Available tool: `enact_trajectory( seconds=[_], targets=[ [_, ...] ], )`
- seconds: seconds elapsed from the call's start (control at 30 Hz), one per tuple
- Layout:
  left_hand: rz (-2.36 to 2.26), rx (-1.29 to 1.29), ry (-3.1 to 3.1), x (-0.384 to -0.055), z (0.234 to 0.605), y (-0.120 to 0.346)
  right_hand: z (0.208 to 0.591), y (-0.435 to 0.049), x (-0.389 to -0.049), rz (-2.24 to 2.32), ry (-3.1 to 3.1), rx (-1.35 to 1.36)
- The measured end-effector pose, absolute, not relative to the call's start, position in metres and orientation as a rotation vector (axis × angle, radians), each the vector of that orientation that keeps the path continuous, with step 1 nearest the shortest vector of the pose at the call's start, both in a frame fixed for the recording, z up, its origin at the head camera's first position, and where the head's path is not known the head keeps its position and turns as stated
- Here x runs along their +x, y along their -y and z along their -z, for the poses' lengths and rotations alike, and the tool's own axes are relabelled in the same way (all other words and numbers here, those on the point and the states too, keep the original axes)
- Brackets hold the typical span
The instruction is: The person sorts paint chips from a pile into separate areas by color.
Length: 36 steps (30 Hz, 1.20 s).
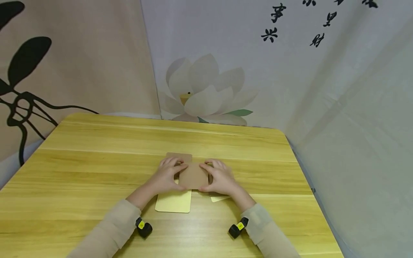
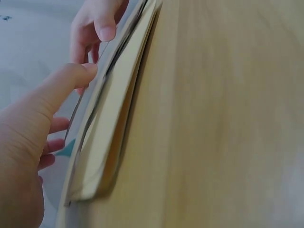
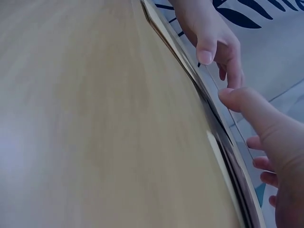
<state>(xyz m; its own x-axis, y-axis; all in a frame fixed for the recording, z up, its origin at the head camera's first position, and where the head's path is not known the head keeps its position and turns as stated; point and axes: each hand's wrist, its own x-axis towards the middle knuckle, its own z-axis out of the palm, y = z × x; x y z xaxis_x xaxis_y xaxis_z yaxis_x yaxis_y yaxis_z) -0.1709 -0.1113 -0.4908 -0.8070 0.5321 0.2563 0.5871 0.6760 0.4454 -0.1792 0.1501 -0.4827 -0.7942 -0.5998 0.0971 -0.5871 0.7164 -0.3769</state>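
A flat, square brown card (image 1: 194, 176) lies between both hands at the middle of the table. My left hand (image 1: 168, 174) grips its left side, thumb at the near corner and fingers at the far one. My right hand (image 1: 221, 178) holds the opposite side in the same way. Under and in front of the left hand is a pale yellow rounded sheet (image 1: 173, 201), with a brown piece (image 1: 179, 156) behind it. Another yellow piece (image 1: 218, 197) shows partly beneath the right hand. In the left wrist view, cream layers (image 2: 111, 114) stand slightly apart at their edges.
The wooden table (image 1: 96, 161) has light yellow grain. Behind it hangs a pale curtain (image 1: 206, 43) with a lotus print and black characters. Black camera mounts (image 1: 144, 229) sit at both wrists.
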Motion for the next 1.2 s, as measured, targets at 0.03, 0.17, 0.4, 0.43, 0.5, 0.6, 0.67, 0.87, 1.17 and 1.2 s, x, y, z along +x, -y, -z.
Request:
enact_trajectory(
  seconds=[0.03, 0.17, 0.4, 0.43, 0.5, 0.6, 0.67, 0.87, 1.17, 1.2],
  targets=[
    [0.794, -0.932, 2.78, -0.172, 0.491, 0.114, 0.482, -0.147, -0.18, 0.622, -2.88, -0.99],
    [0.813, -0.94, 2.783, -0.175, 0.489, 0.125, 0.481, -0.135, -0.182, 0.629, -2.878, -0.966],
    [0.847, -0.953, 2.804, -0.183, 0.487, 0.142, 0.48, -0.118, -0.189, 0.621, -2.874, -0.964],
    [0.854, -0.953, 2.806, -0.184, 0.487, 0.144, 0.48, -0.116, -0.19, 0.615, -2.878, -0.966],
    [0.855, -0.949, 2.816, -0.187, 0.488, 0.148, 0.48, -0.112, -0.192, 0.612, -2.881, -0.97],
    [0.863, -0.936, 2.827, -0.19, 0.489, 0.154, 0.48, -0.106, -0.195, 0.605, -2.884, -0.975],
    [0.875, -0.93, 2.834, -0.193, 0.489, 0.158, 0.48, -0.103, -0.198, 0.602, -2.883, -0.971],
    [0.878, -0.936, 2.841, -0.2, 0.49, 0.168, 0.484, -0.092, -0.206, 0.569, -2.885, -0.958],
    [0.887, -0.892, 2.894, -0.211, 0.491, 0.175, 0.487, -0.082, -0.217, 0.625, -2.862, -0.918],
    [0.881, -0.887, 2.903, -0.212, 0.491, 0.175, 0.488, -0.082, -0.218, 0.622, -2.862, -0.916]
  ],
)
